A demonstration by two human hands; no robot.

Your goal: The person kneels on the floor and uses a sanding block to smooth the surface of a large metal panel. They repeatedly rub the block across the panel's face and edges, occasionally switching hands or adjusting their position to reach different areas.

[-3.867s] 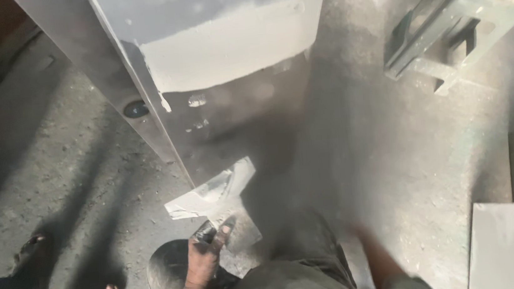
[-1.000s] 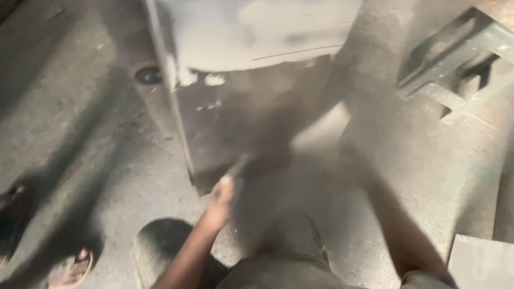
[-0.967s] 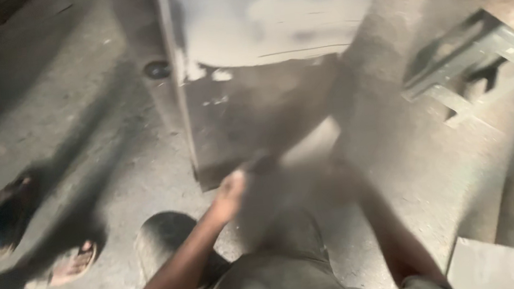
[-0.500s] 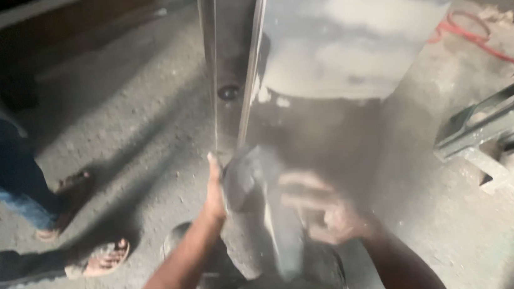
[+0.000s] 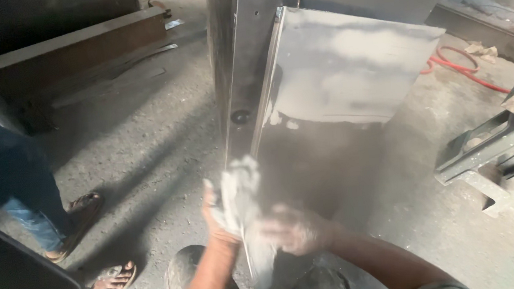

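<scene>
Hands meet low in the view over a tall grey sheet-metal panel that stands upright on the rough concrete floor. The left hand is closed around a crumpled pale grey rag, pressing it against the panel's folded front edge. The right hand lies just beside it, fingers seemingly spread flat on the dusty lower face of the panel, though motion blur makes its grip hard to judge. Whitish smears cover the panel's upper face. To the left stand another person's sandalled feet. A grey steel frame lies to the right, and a red hose curls behind the panel.
</scene>
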